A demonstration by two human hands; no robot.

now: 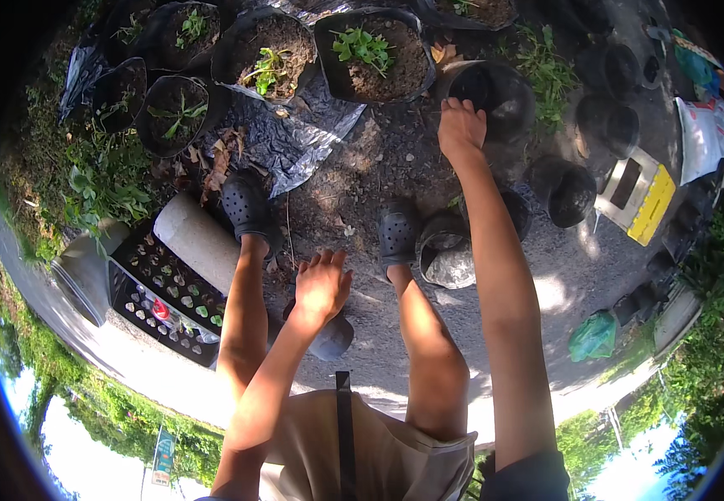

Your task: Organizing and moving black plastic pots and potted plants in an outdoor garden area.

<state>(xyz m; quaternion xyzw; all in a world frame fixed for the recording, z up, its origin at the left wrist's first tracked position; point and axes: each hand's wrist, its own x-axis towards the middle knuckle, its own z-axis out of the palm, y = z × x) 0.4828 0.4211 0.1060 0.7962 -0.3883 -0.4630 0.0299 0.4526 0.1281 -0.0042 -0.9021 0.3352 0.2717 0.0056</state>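
Observation:
My right hand [464, 128] reaches forward to a large black plastic nursery pot [507, 103], its fingers curled over the near left edge. Its fingertips are partly hidden. Between my shins, my left hand [321, 285] hangs back-up above the ground, fingers loosely bent, with nothing visible in it. Below that hand a small dark pot [332, 338] lies partly covered by my forearm. Just left of the large pot, a black grow bag [424, 78] of soil holds a leafy green seedling [363, 49]. Another bag beside it contains a drooping, yellowish-green seedling [268, 70].
Black plastic sheeting [299, 138] lies under the bags. On the left are a grey cylinder [196, 235] and a black crate [170, 338]. Rightward stand several black pots [562, 191], a yellow-and-white plastic stool [637, 194], a white sack [706, 138] and a green plastic bag [593, 336].

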